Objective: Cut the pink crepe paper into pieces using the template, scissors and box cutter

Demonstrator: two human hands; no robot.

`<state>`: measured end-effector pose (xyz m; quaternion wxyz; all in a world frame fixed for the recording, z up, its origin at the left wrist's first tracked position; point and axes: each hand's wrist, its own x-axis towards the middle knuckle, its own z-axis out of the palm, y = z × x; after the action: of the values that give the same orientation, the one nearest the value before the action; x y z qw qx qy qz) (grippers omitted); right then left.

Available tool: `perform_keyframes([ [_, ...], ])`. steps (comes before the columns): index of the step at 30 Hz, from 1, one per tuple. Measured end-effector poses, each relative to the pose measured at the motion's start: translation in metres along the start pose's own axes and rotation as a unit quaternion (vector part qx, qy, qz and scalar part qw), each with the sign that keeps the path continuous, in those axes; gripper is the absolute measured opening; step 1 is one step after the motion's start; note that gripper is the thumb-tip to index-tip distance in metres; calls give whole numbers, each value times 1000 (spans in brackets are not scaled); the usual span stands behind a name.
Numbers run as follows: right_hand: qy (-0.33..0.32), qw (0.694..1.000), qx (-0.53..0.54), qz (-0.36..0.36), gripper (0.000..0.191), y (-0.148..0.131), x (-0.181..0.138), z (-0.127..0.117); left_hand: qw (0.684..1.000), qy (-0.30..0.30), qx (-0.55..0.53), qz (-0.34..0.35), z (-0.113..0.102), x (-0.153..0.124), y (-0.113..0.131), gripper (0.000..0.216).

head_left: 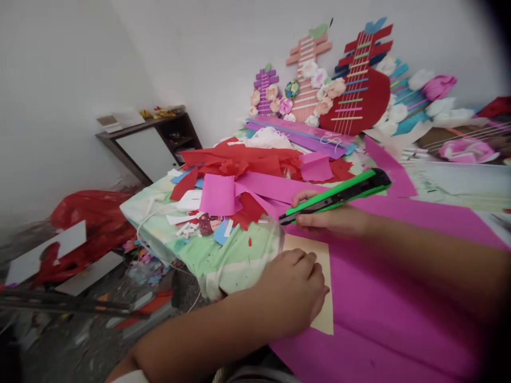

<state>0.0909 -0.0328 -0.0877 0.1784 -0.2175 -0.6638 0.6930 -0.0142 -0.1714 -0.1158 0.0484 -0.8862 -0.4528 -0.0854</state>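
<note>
My right hand [327,218] is closed around a green and black utility knife [339,194], its narrow end pointing left. No blade can be made out at that end. Below it, my left hand [293,290] rests on a cream card [325,314] with its fingers curled and pressed together. The fingertips are turned under, so anything inside them is hidden. Beneath the card and my right forearm spreads a large magenta sheet [383,314], which reaches the near side of the table.
Red paper scraps [239,159], pink pieces [217,194] and a white cable [146,221] clutter the table's left part. Paper guitars with flowers, one of them red [373,101], lean on the wall. A low cabinet [146,149] and littered floor lie left.
</note>
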Motion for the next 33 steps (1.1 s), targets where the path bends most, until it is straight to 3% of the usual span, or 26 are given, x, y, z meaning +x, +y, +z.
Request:
perform_keyframes([
  [2, 56, 998, -7, -28, 27, 9, 6, -2, 1000, 0, 9, 17, -1, 0, -1, 31],
  [5, 82, 995, -44, -23, 23, 18, 9, -5, 999, 16, 21, 28, -3, 1, -1, 28],
  [9, 54, 991, -123, 13, 18, 17, 6, -5, 999, 42, 24, -17, -5, 0, 2, 25],
  [14, 18, 981, -191, -36, 9, 16, 3, -5, 995, 43, 10, -88, -5, -3, 4, 30],
  [21, 2, 957, -267, -117, 12, 16, 5, -5, 996, 23, 4, -84, -7, -2, 5, 33],
  [28, -13, 958, -268, -105, 13, 19, 7, -7, 997, 23, 5, -79, -6, -3, 4, 33],
  [33, -30, 951, -283, -121, 14, 24, 11, -10, 992, 14, 4, -128, -2, -5, 5, 44],
])
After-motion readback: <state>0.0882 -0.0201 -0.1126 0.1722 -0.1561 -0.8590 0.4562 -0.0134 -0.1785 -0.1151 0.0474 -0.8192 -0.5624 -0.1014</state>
